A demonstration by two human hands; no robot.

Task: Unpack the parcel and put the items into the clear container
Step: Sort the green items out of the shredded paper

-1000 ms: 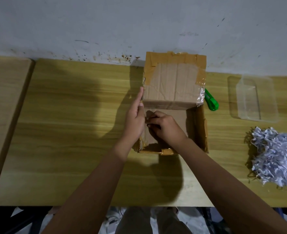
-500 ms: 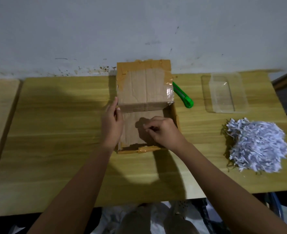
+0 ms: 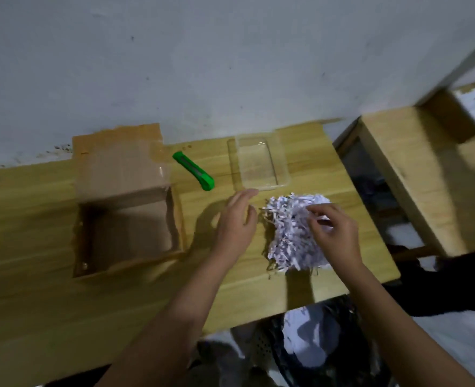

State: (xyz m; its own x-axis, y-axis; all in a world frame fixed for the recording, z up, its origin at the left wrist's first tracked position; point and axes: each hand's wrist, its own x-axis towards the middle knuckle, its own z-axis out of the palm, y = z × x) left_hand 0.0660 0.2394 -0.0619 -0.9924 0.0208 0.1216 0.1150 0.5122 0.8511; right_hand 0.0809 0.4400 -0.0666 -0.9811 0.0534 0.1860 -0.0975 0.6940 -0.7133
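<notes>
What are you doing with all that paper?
A person is unpacking a cardboard box, which sits open and looks empty. Both hands are at the pile of shredded paper: the right hand picks into it, the left hand hovers beside it. The clear container holds nothing yet.

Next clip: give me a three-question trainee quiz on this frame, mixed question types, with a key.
1. True or false: the clear container already holds an item.
2. What lies between the box and the container? A) scissors B) a green cutter C) a tape roll
3. Fill in: the right hand is over the pile of shredded ____, while the left hand is beside it with fingers spread.

Key: 1 false, it looks empty; 2 B; 3 paper.
</notes>
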